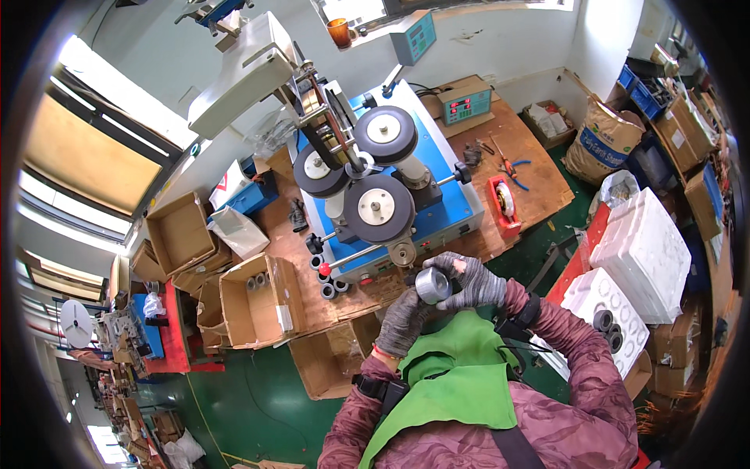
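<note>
A grey ring-shaped core [432, 286], smooth on its outside, is held just in front of the machine at the table's near edge. My left hand [402, 319], in a grey knit glove, grips it from the left. On the other side my right hand [478, 284], gloved alike, has its fingers closed against the ring. Directly beyond them stands a blue winding machine [461, 205] with three black-rimmed wheels [378, 208] around its centre. Several smaller dark grey rings [327, 291] sit on the table left of the machine's front.
A cardboard box [269, 320] with grey rings inside stands at the left. A second open box [316, 367] is below the table edge. Right of the machine are a red tape dispenser [504, 205], blue-handled pliers [512, 169] and a display unit [466, 105]. White foam trays [582, 301] hold dark rings.
</note>
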`<action>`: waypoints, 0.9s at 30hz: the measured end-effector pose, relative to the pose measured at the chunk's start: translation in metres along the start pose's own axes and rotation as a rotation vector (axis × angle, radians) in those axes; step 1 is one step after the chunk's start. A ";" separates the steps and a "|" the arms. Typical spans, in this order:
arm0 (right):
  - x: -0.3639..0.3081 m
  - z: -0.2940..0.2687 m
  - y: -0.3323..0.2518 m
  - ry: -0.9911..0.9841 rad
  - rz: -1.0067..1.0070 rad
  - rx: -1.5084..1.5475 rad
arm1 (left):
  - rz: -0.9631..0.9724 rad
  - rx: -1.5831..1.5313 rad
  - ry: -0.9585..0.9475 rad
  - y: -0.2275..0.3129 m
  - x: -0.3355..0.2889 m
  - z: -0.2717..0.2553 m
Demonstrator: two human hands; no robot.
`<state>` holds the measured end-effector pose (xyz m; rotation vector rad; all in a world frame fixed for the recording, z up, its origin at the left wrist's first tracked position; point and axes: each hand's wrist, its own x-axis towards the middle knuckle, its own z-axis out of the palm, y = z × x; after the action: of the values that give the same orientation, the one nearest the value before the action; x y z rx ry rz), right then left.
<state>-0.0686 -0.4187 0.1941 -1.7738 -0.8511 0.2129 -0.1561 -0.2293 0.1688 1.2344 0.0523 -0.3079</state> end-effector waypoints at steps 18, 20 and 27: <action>-0.010 -0.007 0.000 -0.157 0.158 0.457 | -0.383 -0.224 -0.174 0.046 0.000 -0.009; -0.012 -0.007 0.002 -0.185 0.160 0.503 | -0.421 -0.187 -0.212 0.052 -0.001 -0.009; -0.009 -0.019 0.000 -0.195 0.077 0.308 | -0.503 -0.178 -0.196 0.047 -0.001 -0.016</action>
<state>-0.0651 -0.4391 0.1986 -1.5139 -0.8383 0.5458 -0.1425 -0.2004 0.2065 0.9969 0.2185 -0.8421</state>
